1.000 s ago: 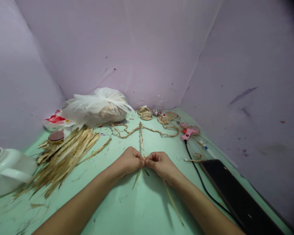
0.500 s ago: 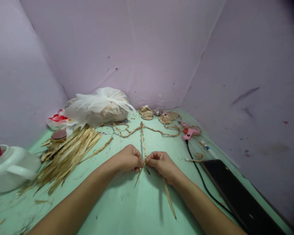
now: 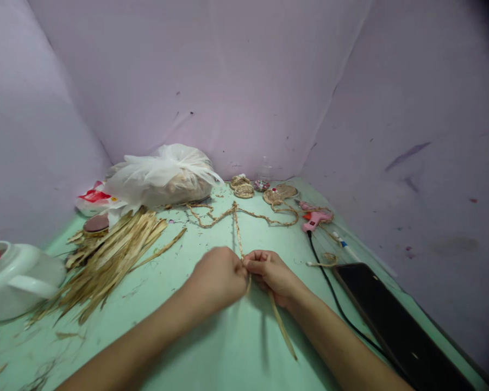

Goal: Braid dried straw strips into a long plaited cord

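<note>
A thin braided fibre cord (image 3: pixel 238 231) runs down the middle of the green table to my hands. At its lower end my left hand (image 3: pixel 224 273) is closed, its fingertips pinching the cord's strands. Touching it from the right, my right hand (image 3: pixel 271 273) pinches the same end between thumb and forefinger. A loose flat strip (image 3: pixel 282 328) hangs below my right hand. Another short strand shows between the hands. The upper end of the cord meets a longer braided cord (image 3: pixel 269 220) that lies in curves across the table.
Dried fibre strips (image 3: pixel 114 255) lie left, beside a white pot (image 3: pixel 22 277) and a round lid (image 3: pixel 96 224). A white plastic bag (image 3: pixel 167 176) sits behind. At right are a pink glue gun (image 3: pixel 317 220), its black cable (image 3: pixel 330 285) and a black phone-like slab (image 3: pixel 395 320).
My left hand has moved right and turned over, closer against my right hand. The strand that pointed down-left now shows between the hands. The right hand has barely moved.
</note>
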Motion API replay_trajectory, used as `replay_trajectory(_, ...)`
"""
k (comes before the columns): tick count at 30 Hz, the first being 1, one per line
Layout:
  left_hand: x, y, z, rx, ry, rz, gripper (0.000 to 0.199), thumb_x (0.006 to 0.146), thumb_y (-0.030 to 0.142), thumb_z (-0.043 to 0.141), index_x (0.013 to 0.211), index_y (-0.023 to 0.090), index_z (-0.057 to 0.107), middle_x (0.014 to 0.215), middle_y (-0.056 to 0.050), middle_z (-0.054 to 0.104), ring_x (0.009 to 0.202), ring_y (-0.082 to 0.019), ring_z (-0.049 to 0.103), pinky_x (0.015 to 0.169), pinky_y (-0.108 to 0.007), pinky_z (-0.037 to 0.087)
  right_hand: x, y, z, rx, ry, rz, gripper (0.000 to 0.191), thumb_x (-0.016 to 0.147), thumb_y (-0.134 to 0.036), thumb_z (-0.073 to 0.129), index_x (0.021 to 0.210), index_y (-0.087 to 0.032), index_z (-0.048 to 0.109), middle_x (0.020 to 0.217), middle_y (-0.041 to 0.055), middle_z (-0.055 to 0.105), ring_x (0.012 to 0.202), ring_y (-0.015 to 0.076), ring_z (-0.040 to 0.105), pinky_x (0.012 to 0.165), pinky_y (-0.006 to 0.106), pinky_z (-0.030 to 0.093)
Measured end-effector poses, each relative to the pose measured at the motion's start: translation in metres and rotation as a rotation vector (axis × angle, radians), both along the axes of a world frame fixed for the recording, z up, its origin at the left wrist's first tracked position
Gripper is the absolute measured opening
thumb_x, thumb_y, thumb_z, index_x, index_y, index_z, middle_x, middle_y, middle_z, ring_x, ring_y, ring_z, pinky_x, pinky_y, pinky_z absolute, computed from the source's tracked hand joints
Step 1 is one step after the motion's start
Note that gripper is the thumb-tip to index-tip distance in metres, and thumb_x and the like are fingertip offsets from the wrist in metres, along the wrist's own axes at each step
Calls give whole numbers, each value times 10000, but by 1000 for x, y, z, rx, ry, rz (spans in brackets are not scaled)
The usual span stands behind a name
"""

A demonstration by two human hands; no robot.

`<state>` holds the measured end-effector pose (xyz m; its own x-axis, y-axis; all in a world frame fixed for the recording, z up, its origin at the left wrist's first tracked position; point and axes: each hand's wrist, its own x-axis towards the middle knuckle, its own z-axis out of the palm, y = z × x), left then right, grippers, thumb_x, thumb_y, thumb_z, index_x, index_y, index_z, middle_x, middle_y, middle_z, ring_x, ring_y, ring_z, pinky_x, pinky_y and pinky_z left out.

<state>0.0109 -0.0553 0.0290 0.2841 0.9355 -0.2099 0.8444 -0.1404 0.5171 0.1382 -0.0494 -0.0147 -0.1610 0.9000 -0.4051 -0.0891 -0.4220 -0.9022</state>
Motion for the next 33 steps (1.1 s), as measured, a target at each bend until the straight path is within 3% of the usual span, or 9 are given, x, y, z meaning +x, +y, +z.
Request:
replay_trajectory(4, -11, 22, -5, -319, -445, 306, 174, 618, 210, 468, 727, 131, 579, 515, -4, 532, 345, -89, 421, 357, -213, 264, 2, 0, 2, 7, 22, 56, 116, 587, -207, 589, 550, -134, 507, 348, -88, 352, 307, 11, 179, 350, 199, 90)
replay_trajectory(8, -7, 25, -19, -653, -737, 225, 117, 606, 210, 496, 623, 108, 549, 525, -24, 543, 355, -76, 437, 337, -196, 290, 3, 1, -1, 41, 57, 91, 105, 594, -215, 577, 587, -131, 515, 441, -32, 491, 346, 27, 308, 364, 187, 151)
replay_trajectory(12, -3, 24, -25, -544, -610, 198, 86, 582, 199, 504, 548, 125, 532, 369, 31, 413, 296, -69, 349, 309, -190, 230, 4, 4, -7, 168, -75, 124, 72, 594, -177, 564, 629, -133, 519, 528, -3, 549, 446, 61, 426, 430, 185, 267)
replay_trajectory(16, -2, 27, -30, -383, -343, 233, 71, 521, 134, 462, 452, 148, 457, 314, 47, 329, 288, -58, 269, 326, -203, 171, 5, 1, -12, 465, -491, 166, 39, 649, -170, 505, 655, -155, 540, 581, 10, 572, 526, 99, 466, 481, 204, 309)
replay_trajectory(18, -2, 28, -36, -280, -314, 238, 89, 488, 110, 457, 421, 152, 417, 330, 60, 281, 326, -43, 231, 347, -205, 141, 5, -3, -10, 590, -702, 178, 90, 678, -167, 480, 681, -166, 569, 614, 20, 593, 555, 110, 481, 504, 212, 312)
replay_trajectory(21, 0, 26, -46, -194, -374, 233, 116, 484, 118, 453, 404, 155, 378, 363, 61, 251, 372, -39, 202, 363, -212, 114, 4, -10, -1, 634, -950, 171, 116, 676, -162, 485, 680, -176, 601, 643, 43, 617, 575, 127, 500, 522, 230, 297)
replay_trajectory(25, 5, 19, -44, -275, -500, 275, 124, 498, 114, 435, 408, 162, 366, 343, 63, 247, 353, -41, 202, 354, -209, 125, 0, -18, 11, 565, -1124, 117, 99, 656, -208, 532, 625, -187, 624, 638, 74, 624, 551, 151, 498, 499, 257, 253)
replay_trajectory(30, 8, 15, -29, -468, -611, 404, 161, 516, 121, 437, 410, 183, 333, 302, 69, 237, 287, -46, 186, 320, -215, 96, -5, -24, 16, 476, -989, 153, 140, 649, -182, 515, 589, -188, 642, 563, 67, 622, 482, 141, 483, 470, 259, 230)
replay_trajectory(33, 4, 15, -28, -506, -664, 361, 148, 515, 141, 458, 414, 177, 356, 305, 65, 268, 279, -44, 192, 306, -211, 82, -8, -27, 15, 526, -1002, 198, 181, 653, -154, 476, 595, -176, 646, 573, 66, 626, 486, 135, 481, 468, 255, 238)
